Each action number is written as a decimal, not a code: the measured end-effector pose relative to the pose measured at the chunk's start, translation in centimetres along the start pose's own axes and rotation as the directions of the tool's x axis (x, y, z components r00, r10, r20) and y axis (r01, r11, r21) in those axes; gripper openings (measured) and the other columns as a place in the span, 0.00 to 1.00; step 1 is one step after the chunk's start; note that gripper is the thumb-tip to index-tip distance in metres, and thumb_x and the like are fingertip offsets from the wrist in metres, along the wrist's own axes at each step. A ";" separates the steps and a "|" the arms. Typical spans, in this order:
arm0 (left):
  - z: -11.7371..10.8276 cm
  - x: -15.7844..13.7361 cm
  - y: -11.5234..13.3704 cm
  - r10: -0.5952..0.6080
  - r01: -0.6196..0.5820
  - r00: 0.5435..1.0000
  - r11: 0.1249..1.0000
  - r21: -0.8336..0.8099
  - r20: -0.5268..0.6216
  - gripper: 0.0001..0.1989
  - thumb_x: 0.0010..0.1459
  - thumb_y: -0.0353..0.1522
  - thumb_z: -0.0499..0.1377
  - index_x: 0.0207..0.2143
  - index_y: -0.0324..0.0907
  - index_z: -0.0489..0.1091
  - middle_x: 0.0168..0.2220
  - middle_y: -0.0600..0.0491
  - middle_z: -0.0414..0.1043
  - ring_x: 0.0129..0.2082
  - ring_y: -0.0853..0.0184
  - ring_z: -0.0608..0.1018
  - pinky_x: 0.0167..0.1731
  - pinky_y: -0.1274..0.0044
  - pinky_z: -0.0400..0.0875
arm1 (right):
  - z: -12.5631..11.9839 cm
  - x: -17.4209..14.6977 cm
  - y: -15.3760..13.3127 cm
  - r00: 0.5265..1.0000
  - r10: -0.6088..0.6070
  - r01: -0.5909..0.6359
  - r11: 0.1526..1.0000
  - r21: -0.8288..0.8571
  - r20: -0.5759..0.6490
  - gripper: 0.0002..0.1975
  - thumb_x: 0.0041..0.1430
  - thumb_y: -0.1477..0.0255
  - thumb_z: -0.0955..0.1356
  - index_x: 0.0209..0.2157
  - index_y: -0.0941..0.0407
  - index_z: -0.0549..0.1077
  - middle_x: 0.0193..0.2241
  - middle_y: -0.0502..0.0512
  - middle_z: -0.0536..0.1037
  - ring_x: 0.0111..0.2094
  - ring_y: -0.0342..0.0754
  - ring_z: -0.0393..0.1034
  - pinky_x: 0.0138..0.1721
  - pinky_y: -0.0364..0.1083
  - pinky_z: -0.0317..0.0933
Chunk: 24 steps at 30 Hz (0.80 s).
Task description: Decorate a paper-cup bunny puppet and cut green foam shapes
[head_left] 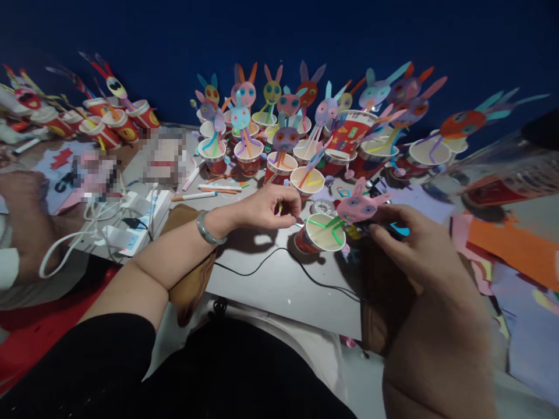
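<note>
My left hand [273, 208] is closed in a pinch, with a small pale piece at its fingertips that I cannot make out. It is just left of a paper cup [326, 234] with a white rim and red side. Green strips in the cup's mouth carry a pink paper rabbit head [358, 208] with two eyes. At the head's right edge is my right hand [413, 238], its fingers curved and thumb apart from the index finger. Nothing shows clearly between them; whether they touch the head is unclear. A round clear container [322, 207] lies behind the cup.
Several finished rabbit cups [248, 152] crowd the back. Markers [194, 196], a power strip [146, 224] and another person's arm [24, 218] are on the left. A black cable [257, 262] crosses the table's front. Coloured paper [519, 250] lies right.
</note>
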<state>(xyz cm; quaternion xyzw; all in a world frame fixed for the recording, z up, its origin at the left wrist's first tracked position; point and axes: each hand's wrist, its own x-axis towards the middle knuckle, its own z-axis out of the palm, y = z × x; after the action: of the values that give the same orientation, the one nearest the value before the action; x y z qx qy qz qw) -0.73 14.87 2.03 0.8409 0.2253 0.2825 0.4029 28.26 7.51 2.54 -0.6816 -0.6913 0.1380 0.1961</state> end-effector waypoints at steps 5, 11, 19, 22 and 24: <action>0.2 0.1 -0.6 -0.042 0.042 0.998 0.999 0.007 0.046 0.02 0.47 0.27 0.58 0.27 0.39 0.70 0.30 0.52 0.73 0.32 0.71 0.73 0.34 0.77 0.68 | 0.4 -0.6 -0.7 0.965 -0.115 0.018 0.926 0.377 0.237 0.22 0.52 0.59 0.71 0.46 0.56 0.70 0.44 0.60 0.78 0.42 0.53 0.74 0.43 0.49 0.69; 0.6 0.0 -0.8 -0.081 0.083 0.994 0.996 -0.025 0.078 0.03 0.48 0.26 0.59 0.28 0.38 0.71 0.33 0.50 0.76 0.34 0.69 0.76 0.36 0.76 0.70 | 2.3 -0.4 -1.2 0.943 -0.197 0.113 0.948 0.297 0.268 0.44 0.43 0.52 0.76 0.58 0.57 0.63 0.50 0.65 0.76 0.47 0.60 0.73 0.48 0.56 0.68; 0.7 0.1 -0.4 -0.079 0.081 0.996 0.996 -0.033 0.052 0.03 0.48 0.25 0.60 0.28 0.38 0.72 0.34 0.49 0.78 0.36 0.68 0.78 0.38 0.76 0.71 | 2.9 -0.3 -2.5 0.957 -0.204 0.131 0.939 0.319 0.206 0.40 0.45 0.55 0.76 0.57 0.59 0.66 0.54 0.68 0.74 0.54 0.65 0.69 0.53 0.58 0.66; 0.9 0.0 -0.6 -0.071 0.073 0.996 0.997 -0.033 0.059 0.03 0.48 0.25 0.60 0.28 0.38 0.72 0.34 0.49 0.78 0.37 0.68 0.78 0.39 0.75 0.72 | 2.8 -0.3 -2.3 0.966 -0.176 0.091 0.919 0.384 0.190 0.39 0.44 0.55 0.76 0.54 0.58 0.67 0.53 0.66 0.75 0.54 0.64 0.70 0.53 0.57 0.66; 1.0 0.0 -0.8 -0.060 0.063 0.995 0.997 -0.035 0.075 0.02 0.48 0.25 0.61 0.28 0.38 0.72 0.34 0.49 0.77 0.37 0.67 0.78 0.39 0.75 0.72 | 2.9 -0.3 -2.2 0.975 -0.150 0.061 0.891 0.450 0.165 0.36 0.46 0.54 0.76 0.53 0.57 0.68 0.51 0.64 0.75 0.51 0.61 0.72 0.52 0.56 0.67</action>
<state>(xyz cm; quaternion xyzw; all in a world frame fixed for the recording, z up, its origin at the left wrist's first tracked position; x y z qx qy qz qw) -0.18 14.81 0.92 0.8357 0.2309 0.2429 0.4350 24.98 7.37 0.95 -0.5638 -0.6938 0.3465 0.2841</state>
